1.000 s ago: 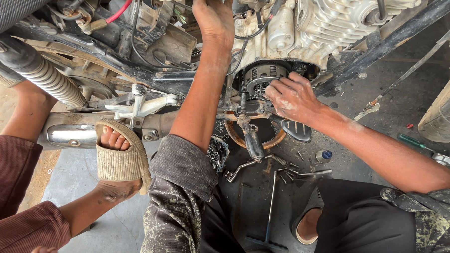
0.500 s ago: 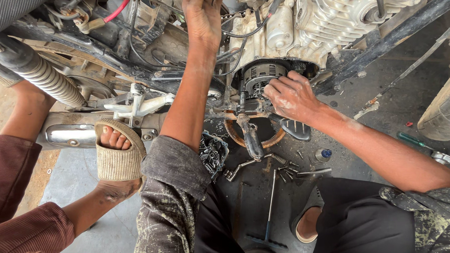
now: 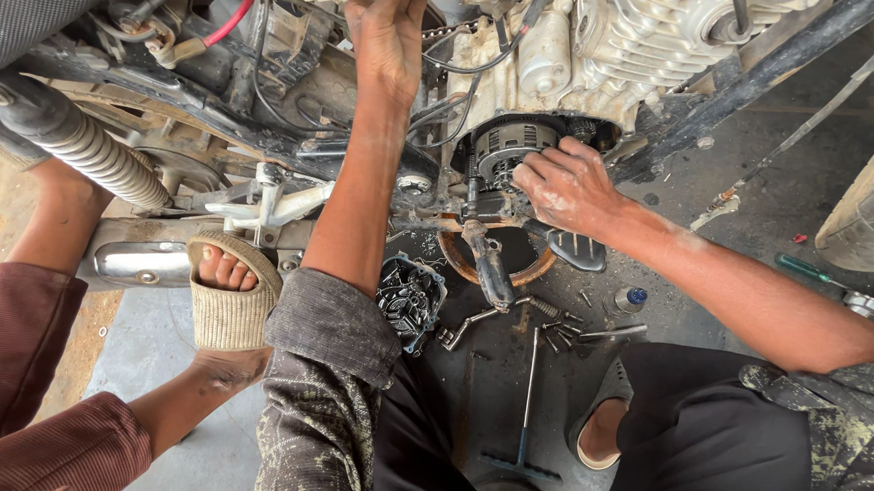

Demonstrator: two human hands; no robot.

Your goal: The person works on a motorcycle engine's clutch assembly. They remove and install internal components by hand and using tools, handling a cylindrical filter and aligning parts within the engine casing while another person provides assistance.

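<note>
Silver finned engine block [image 3: 658, 31] at one o'clock; red cable [image 3: 230, 20] at eleven; beige woven sandal [image 3: 230, 306] and maroon sleeve [image 3: 26, 357] at eight; mottled grey sleeve [image 3: 321, 387] at six; black trousers [image 3: 711, 439] at five.

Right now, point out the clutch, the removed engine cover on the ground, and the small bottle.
clutch [image 3: 503, 146], head view, on its ribbed round face.
engine cover [image 3: 411, 301], head view, on its open inner side.
bottle [image 3: 629, 301], head view, on its blue cap.

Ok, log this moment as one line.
left hand: up on frame | right hand: fingers on clutch in open engine | cover, bolts: on floor
</note>
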